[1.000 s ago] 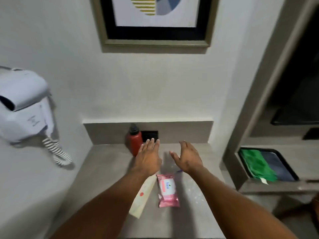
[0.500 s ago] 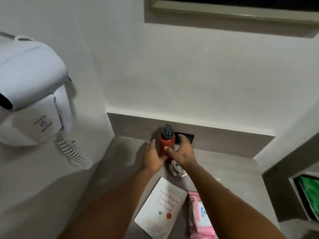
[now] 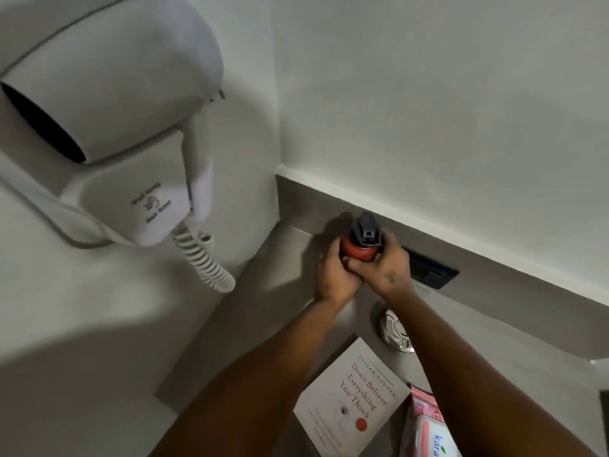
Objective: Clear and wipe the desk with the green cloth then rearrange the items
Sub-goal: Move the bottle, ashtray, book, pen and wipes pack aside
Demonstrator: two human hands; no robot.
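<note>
A red bottle [image 3: 357, 251] with a dark cap stands near the back of the grey desk [image 3: 263, 308]. My left hand [image 3: 333, 278] wraps its left side and my right hand [image 3: 385, 270] wraps its right side, fingers overlapping in front. Most of the bottle's body is hidden by my hands. A white book [image 3: 352, 395] lies face up nearer to me. A pink wipes pack [image 3: 428, 427] lies to its right, partly under my right forearm. The green cloth is out of view.
A white wall-mounted hair dryer [image 3: 108, 127] with a coiled cord [image 3: 204, 258] hangs at the left, close to my head. A black socket plate [image 3: 428, 272] sits in the grey backsplash. A shiny metal round object [image 3: 393, 331] lies on the desk under my right forearm.
My hands went from hovering apart over the desk to closing on the red bottle. My head moved closer and left, so the hair dryer looms larger and the green cloth left the view.
</note>
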